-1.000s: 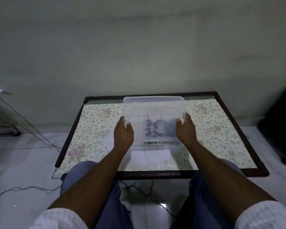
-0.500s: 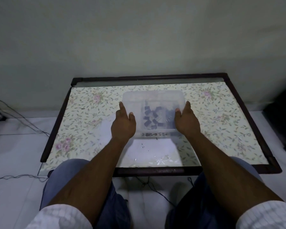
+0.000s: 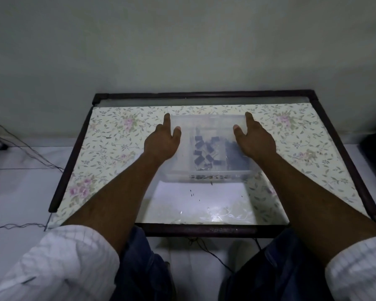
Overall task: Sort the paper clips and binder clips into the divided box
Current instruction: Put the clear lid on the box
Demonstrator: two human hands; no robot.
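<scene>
Lowered onto the desk now, the divided box sits between my left hand and right hand, fingers spread loose; a nudge could slide it and mix the binder clips.

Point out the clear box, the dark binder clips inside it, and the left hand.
clear box point(image 3: 206, 118): head view, far rim.
dark binder clips point(image 3: 204, 152): head view, middle of the pile.
left hand point(image 3: 161, 144): head view, back of the hand.

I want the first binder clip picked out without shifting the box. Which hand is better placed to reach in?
Probably the left hand: it lies beside the scattered binder clips in the clear box, fingers open. The right hand lies over the darker pile at the box's right side, so it could steady the box.
</scene>
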